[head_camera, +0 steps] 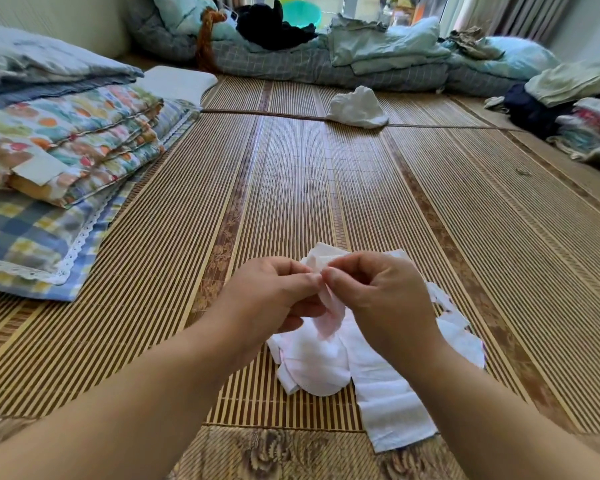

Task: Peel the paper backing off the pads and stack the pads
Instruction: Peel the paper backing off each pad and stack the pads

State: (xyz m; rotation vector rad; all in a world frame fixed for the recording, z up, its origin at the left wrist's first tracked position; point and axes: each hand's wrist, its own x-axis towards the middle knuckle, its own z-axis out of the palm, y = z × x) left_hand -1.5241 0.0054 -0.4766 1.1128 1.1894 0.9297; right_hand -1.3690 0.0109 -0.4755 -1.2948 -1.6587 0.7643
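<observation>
My left hand (274, 289) and my right hand (378, 292) meet fingertip to fingertip just above the bamboo mat (291, 174), both pinching one thin white-and-pink pad (333, 318) that hangs down between them. Whether its backing is separating I cannot tell. Under my hands lies a loose pile of white pads (312, 365). A long white strip (388, 403) stretches from the pile toward me. More white pieces (458, 337) with pink edges lie to the right, partly hidden by my right wrist.
Folded patterned quilts (66, 140) and a checked pillow (32, 244) lie at the left. A crumpled white cloth (357, 107) sits farther out on the mat. Bedding (361, 57) and piles of clothes (568, 112) line the back and right.
</observation>
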